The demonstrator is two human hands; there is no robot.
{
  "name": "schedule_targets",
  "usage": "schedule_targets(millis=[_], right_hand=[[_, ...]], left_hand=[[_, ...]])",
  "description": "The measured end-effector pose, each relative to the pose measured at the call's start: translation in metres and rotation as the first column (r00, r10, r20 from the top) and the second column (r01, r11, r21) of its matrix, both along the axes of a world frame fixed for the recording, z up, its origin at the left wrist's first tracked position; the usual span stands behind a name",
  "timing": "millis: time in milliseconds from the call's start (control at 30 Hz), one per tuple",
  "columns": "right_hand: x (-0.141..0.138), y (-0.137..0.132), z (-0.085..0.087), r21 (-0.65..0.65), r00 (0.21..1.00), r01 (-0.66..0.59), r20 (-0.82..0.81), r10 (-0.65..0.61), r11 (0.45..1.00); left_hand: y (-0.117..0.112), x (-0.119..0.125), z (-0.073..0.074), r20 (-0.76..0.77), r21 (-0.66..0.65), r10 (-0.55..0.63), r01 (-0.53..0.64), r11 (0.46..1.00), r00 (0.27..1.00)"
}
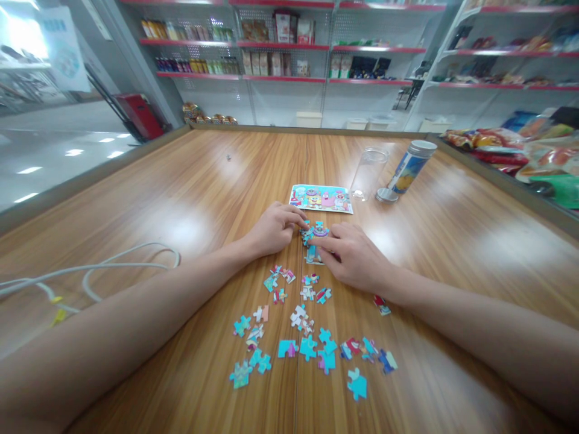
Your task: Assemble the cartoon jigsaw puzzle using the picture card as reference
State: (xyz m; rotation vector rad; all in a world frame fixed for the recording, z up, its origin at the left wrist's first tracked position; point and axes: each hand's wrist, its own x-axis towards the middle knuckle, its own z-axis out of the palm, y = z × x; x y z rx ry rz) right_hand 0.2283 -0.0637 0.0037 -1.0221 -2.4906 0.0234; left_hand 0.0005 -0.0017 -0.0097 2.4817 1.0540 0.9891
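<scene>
A small joined section of jigsaw puzzle [320, 231], blue with a purple round shape, lies flat on the table between my hands. My left hand [279, 228] is closed at its left edge, fingers curled and fingertips on a blue puzzle piece [306, 235]. From the other side, my right hand [355, 254] presses its index finger onto the same edge, the other fingers folded and partly hiding the section. Just beyond lies the picture card [322, 199] with cartoon figures. Loose puzzle pieces [308, 348] are scattered nearer to me, between my forearms.
A clear plastic jar [367, 175], a metal lid [387, 194] and a blue-labelled canister [411, 166] stand or lie at the back right. White cables [131, 265] loop over the left side. Packaged goods [502, 147] sit beyond the right edge; stocked shelves [284, 45] rise behind.
</scene>
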Motion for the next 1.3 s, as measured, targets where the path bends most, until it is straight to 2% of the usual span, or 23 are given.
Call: schedule_targets(millis=[533,833,1300], right_hand=[[-0.003,-0.002,0.003,-0.088,1.0,-0.008,0.02,0.01,0.996],[-0.002,-0.002,0.003,-0.083,0.999,-0.027,0.027,0.029,0.996],[-0.002,-0.003,0.003,-0.049,0.999,-0.027,0.02,0.028,0.998]], left_hand=[[-0.001,0.0,0.003,-0.028,-0.031,0.016,-0.016,0.999,0.999],[-0.009,0.004,0.01,-0.058,0.021,-0.009,0.011,1.0,0.998],[-0.009,0.004,0.01,-0.065,0.023,-0.017,0.018,1.0,0.998]])
